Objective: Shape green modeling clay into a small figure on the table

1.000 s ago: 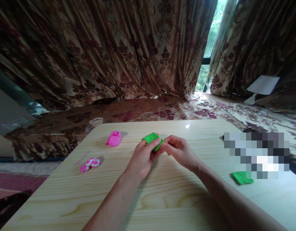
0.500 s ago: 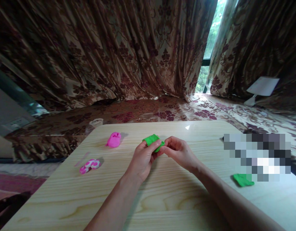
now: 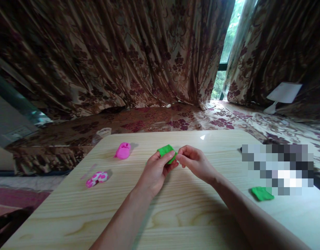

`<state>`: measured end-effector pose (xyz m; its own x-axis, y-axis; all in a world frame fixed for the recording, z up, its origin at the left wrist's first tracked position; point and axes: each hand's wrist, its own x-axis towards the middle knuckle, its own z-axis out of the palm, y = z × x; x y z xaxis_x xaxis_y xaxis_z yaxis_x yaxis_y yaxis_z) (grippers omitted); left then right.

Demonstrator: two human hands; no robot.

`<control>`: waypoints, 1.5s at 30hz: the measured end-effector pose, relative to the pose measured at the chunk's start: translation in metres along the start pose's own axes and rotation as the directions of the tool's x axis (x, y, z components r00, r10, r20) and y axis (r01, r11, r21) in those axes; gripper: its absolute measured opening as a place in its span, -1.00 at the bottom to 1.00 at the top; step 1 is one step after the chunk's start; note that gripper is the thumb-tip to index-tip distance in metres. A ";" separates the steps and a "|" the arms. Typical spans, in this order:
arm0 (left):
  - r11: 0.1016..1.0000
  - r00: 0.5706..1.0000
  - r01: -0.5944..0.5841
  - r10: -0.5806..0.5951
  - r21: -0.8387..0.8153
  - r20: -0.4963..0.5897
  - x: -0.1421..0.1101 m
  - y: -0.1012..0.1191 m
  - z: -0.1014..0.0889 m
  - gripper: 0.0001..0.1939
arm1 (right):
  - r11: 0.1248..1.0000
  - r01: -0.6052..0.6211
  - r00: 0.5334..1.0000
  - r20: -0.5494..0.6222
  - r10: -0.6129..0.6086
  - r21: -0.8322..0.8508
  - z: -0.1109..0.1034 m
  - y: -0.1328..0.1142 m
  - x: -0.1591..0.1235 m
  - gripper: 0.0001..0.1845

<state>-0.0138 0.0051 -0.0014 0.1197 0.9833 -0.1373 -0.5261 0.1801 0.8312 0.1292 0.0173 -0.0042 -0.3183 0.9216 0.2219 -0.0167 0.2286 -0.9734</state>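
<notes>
A flat, roughly square piece of green modelling clay [image 3: 165, 150] is held over the middle of the table. My left hand [image 3: 157, 169] grips it, thumb on top and fingers beneath. At its right edge, my right hand [image 3: 191, 160] has thumb and forefinger pinched on the corner. A second flat green piece [image 3: 262, 193] lies at the right of the table, apart from both hands.
A pink shoe-shaped clay piece [image 3: 123, 150] and a white-and-pink spotted one [image 3: 97, 178] lie on the left of the wooden table [image 3: 173, 222]. A blurred-out object [image 3: 278, 170] covers the right side. Behind stands a white lamp [image 3: 285, 93].
The green clay has shifted slightly right and its right edge, folded or curled before, now looks flatter. My right hand has moved slightly right. The other pieces stay put.
</notes>
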 end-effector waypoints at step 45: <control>0.986 0.991 0.010 -0.032 -0.167 -0.127 0.007 0.003 -0.005 -0.84 | 0.641 0.345 0.919 0.108 -0.379 -0.685 -0.002 0.017 -0.006 -0.51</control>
<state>-0.0186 0.0126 -0.0029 0.0284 0.9726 -0.2309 -0.6581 0.1920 0.7280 0.1330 0.0160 -0.0222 -0.3884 0.7264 0.5670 0.5287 0.6796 -0.5085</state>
